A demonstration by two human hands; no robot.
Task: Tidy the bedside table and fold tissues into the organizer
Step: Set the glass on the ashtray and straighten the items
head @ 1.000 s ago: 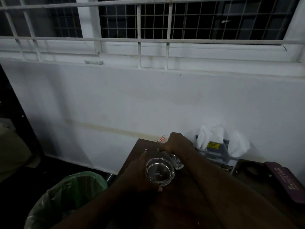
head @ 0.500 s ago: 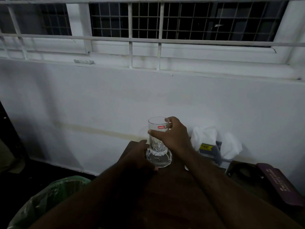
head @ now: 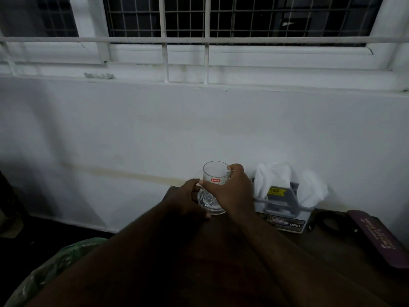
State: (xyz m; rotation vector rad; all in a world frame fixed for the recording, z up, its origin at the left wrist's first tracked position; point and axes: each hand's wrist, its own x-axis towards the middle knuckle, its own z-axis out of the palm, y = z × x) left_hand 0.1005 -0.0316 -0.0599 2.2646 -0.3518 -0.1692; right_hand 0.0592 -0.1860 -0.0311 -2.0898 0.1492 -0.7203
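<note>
Both hands grip: right hand (head: 230,191) curled round upright glass (head: 214,182), left hand (head: 188,201) clasping the dish (head: 210,206) beneath. Organizer (head: 282,201) with tissues (head: 272,176) stands just right of the grip, apart.

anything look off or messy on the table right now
The tissues stick up loose and crumpled out of the grey organizer, not folded. The glass stands upright on a clear dish, gripped by the right hand; the left hand steadies the dish. Nothing looks spilled or broken.
</note>
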